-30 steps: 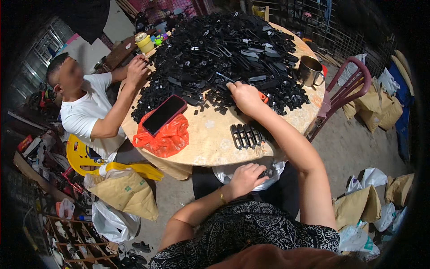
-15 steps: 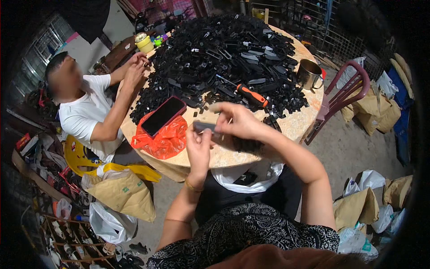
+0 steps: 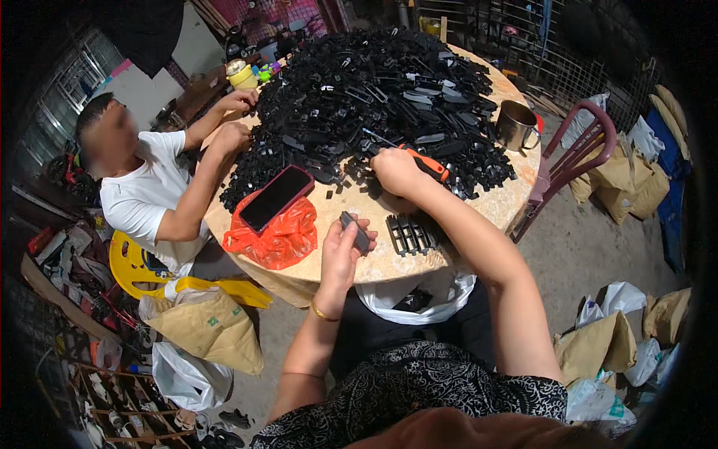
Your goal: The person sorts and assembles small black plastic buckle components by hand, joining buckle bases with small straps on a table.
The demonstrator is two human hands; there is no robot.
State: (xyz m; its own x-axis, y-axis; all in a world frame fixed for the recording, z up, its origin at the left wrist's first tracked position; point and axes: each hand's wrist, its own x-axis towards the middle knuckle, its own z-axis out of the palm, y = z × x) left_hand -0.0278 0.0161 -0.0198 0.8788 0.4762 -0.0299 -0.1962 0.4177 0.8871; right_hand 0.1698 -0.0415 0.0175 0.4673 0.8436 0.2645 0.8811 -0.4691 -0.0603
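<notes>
a person's two bare hands work at the near side of a round table (image 3: 523, 168) with a pale patterned cloth. the left hand (image 3: 342, 251), a gold-coloured bracelet at its wrist, grasps a dark plastic piece (image 3: 356, 233); the piece lies slantwise across the fingers, with the thumb against its left side, just above the table's near edge. the right hand (image 3: 396, 170) is farther in and to the right, its knuckles up, at the near edge of a broad heap of black plastic parts (image 3: 359, 97). its fingertips are hidden, so whether it grips anything cannot be told. a screwdriver (image 3: 425, 161) with an orange and black handle lies on the heap, just beyond the right hand.

to the right of the dark piece, and apart from it, a row of black slotted parts (image 3: 411, 235) sits side by side on the cloth. to its left, a phone (image 3: 277, 198) rests on a red plastic bag (image 3: 277, 243). a metal mug (image 3: 516, 123) stands at the table's right. at the left, a co-worker in a white t-shirt (image 3: 153, 168) has both hands by the heap.
</notes>
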